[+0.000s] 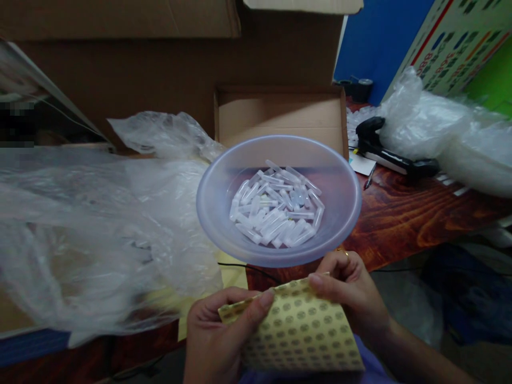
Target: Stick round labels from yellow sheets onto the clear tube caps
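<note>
A yellowish sheet of small round stickers is stretched between my two hands, its upper edge bent over. My left hand grips the upper left part, thumb on top and fingers behind. My right hand pinches the upper right edge between thumb and fingers; a ring shows on one finger. Just beyond the sheet stands a translucent bluish plastic basin. Inside it lies a loose heap of clear plastic tubes with whitish ends.
Crumpled clear plastic bags spread over the left side. An open cardboard box sits behind the basin. On the right, a black-and-white device, a pen and another plastic bag rest on the wooden table.
</note>
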`<state>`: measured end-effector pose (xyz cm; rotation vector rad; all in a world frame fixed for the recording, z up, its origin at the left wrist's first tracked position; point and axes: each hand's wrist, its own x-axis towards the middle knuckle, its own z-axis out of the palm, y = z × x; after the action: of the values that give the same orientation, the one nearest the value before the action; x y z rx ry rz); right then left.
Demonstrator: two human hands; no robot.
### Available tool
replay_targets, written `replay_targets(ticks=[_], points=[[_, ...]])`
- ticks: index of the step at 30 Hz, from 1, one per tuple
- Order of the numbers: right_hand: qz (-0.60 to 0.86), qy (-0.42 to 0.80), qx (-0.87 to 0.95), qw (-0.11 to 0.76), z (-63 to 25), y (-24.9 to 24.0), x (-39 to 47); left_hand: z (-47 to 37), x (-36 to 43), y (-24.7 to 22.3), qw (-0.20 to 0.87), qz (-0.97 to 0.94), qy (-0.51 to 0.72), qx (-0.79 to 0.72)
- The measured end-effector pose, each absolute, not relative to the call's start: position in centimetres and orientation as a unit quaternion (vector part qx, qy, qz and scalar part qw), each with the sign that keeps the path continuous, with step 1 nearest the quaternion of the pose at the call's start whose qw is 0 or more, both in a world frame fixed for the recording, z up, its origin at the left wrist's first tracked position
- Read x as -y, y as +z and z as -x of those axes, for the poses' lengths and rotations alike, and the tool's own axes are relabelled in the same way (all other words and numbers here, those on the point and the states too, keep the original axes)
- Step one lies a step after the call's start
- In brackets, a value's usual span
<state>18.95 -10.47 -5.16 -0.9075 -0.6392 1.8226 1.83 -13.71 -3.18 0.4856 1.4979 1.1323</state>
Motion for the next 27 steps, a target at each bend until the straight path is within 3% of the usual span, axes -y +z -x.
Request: replay_targets(ticks=[4,10,16,27], points=[[0.379,0.724,0.358,0.452,-19.1,-5.7,10.9,-2.8,13.8,-2.4,0.498,-0.262,0.513,-0.649],[0.382,0.674,0.452,0.442,-19.7,-5.5,10.8,-3.3,13.5,-1.8,0.469,-0.344,0.497,-0.644],[0.348,0.662,0.546,0.378,-20.2,-4.4,10.1,-3.2,13.7,-1.9,0.423,-0.392,0.523,-0.628],[0.332,0.537,0.674,0.383,-20.8,-3.8,9.6,-1.8,13.5,-2.6,0.312,-0.611,0.519,-0.51]])
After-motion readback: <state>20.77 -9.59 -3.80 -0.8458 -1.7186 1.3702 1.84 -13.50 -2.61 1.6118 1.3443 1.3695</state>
